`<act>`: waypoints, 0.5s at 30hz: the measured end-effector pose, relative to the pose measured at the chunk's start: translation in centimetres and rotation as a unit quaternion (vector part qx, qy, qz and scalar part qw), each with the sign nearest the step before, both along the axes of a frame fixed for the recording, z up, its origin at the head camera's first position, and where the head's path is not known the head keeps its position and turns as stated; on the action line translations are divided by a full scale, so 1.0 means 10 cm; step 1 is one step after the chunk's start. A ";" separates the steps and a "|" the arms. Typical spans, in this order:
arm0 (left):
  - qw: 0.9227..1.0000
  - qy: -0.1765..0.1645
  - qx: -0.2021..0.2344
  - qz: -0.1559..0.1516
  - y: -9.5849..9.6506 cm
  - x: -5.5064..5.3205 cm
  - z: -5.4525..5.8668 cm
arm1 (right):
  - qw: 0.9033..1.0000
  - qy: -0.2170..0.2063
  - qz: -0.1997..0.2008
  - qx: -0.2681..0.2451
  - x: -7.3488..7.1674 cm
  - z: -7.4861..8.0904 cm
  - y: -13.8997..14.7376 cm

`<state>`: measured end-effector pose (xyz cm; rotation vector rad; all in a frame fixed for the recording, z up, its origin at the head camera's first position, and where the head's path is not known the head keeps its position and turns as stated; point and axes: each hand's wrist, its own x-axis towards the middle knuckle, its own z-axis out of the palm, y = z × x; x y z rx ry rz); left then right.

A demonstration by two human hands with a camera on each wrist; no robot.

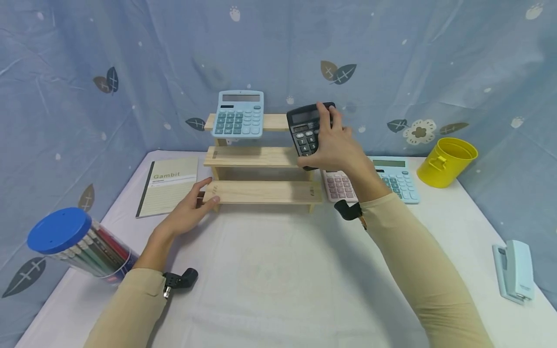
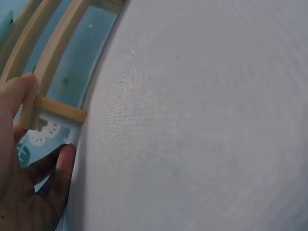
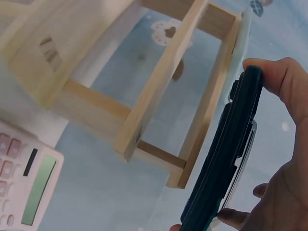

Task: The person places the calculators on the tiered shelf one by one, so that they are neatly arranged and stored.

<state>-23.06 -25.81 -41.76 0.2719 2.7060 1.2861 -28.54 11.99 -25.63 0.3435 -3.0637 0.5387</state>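
Observation:
My right hand [image 1: 337, 145] holds a black calculator [image 1: 303, 128] by its edges, tilted, in front of the right end of the rack's top step. In the right wrist view the calculator [image 3: 224, 149] shows edge-on between thumb and fingers. The three-step wooden rack [image 1: 261, 192] stands on the table. My left hand [image 1: 189, 210] grips the left end of its lowest step, the thumb on the front and fingers at the side. In the left wrist view that hand [image 2: 29, 183] is at the rack's end [image 2: 48, 67]. A blue calculator [image 1: 238, 116] leans on the left of the top step.
Right of the rack lie a pink calculator [image 1: 338, 186] and another blue calculator [image 1: 398, 180], partly behind my right arm. Beyond are a yellow bucket [image 1: 446, 163] and a light-blue stapler [image 1: 514, 271]. Leftward are a notebook [image 1: 169, 186] and a blue-lidded pencil tub [image 1: 87, 246].

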 end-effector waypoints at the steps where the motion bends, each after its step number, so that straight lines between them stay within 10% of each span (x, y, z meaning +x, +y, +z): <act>1: 1.000 -0.001 0.000 -0.001 0.00 0.00 0.00 | 1.000 0.003 -0.002 0.001 -0.02 0.01 -0.01; 15: 1.000 -0.006 -0.004 -0.002 0.00 -0.02 0.01 | 0.999 0.012 -0.026 -0.015 -0.26 0.10 -0.32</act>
